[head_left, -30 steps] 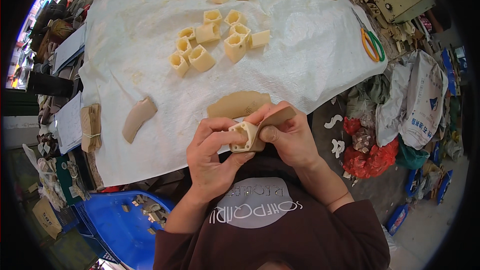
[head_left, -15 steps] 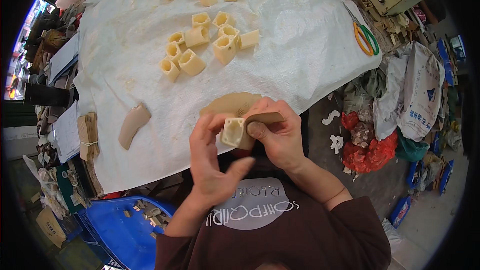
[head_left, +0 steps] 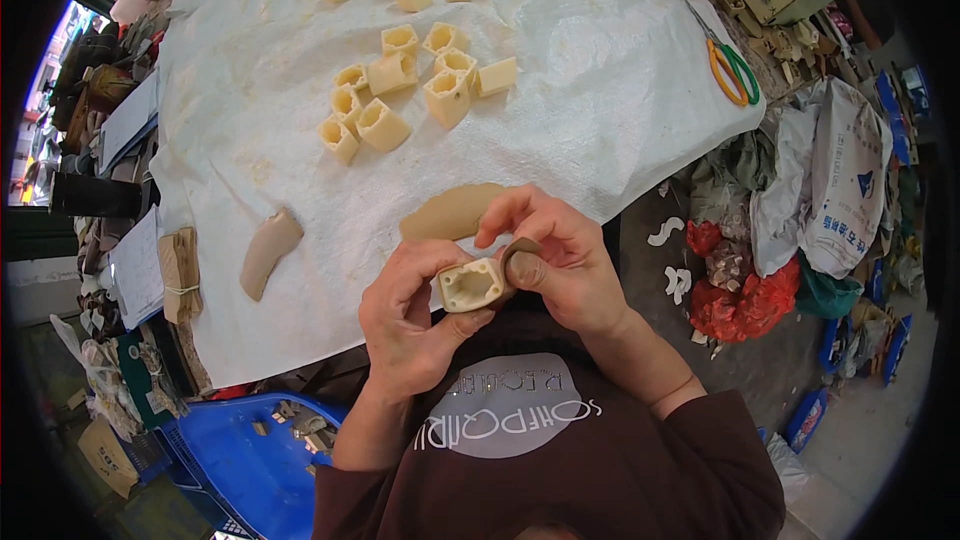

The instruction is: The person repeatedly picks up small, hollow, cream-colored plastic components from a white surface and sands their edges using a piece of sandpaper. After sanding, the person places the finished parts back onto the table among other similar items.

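My left hand (head_left: 405, 325) grips a hollow cream-coloured block (head_left: 470, 286) between thumb and fingers, its open, rounded-square end facing up. Small round holes show in the corners of its rim. In my right hand (head_left: 570, 265) a brown piece of sandpaper (head_left: 521, 248) is pinched and folded over the thumb, against the block's right side. The index finger of that hand is raised. Just beyond the hands, a wider brown sandpaper piece (head_left: 445, 212) lies on the white sheet (head_left: 340, 230).
Several similar cream blocks (head_left: 393, 72) stand farther out. To the left are a curved tan piece (head_left: 270, 252) and a tied brown bundle (head_left: 180, 275). Scissors (head_left: 735, 70) lie at the right edge. A blue tub (head_left: 240, 460) sits lower left; bags (head_left: 745, 300) lie right.
The block has tipped and turned in my left hand, whose thumb has closed onto it. My right fingers have lifted and the sandpaper has curled round the thumb.
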The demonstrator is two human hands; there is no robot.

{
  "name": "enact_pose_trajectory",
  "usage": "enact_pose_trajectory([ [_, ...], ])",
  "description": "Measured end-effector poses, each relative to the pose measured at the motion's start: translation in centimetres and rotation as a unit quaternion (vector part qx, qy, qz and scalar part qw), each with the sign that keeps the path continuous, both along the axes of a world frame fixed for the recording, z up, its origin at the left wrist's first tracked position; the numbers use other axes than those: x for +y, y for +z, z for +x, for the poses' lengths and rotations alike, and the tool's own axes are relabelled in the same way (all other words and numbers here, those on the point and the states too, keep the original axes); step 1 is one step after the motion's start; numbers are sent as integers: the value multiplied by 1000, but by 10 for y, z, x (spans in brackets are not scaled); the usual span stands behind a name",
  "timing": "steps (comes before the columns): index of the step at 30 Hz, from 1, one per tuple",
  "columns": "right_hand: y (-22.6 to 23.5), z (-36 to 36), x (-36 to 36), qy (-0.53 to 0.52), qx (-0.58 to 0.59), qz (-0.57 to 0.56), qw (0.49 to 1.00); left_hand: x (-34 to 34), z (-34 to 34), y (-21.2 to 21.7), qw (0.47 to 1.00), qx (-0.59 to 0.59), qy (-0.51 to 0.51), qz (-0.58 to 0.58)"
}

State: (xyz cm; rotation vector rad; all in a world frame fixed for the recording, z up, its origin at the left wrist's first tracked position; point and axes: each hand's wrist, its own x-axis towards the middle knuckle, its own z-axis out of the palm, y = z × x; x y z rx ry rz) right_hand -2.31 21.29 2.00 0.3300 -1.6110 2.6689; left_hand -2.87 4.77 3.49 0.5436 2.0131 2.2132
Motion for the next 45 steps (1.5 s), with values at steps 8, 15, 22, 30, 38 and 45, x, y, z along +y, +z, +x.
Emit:
enact_pose_trajectory([
  [8,2,5,2,-17,-25,35,999,3,0,-1,996,44,4,-72],
  [15,-2,-2,-12,-123,92,29,988,35,8,-3,988,-14,154,-14],
  [22,0,1,-9,-96,75,10,992,25,7,-5,997,21,67,36],
  [30,1,5,-4,-45,57,72,995,16,0,-4,994,93,25,-48],
  [38,0,0,3,3,37,89,995,19,-4,-5,971,208,62,-100],
  [45,-1,2,8,-19,41,122,992,21,-1,-12,989,142,48,-9],
])
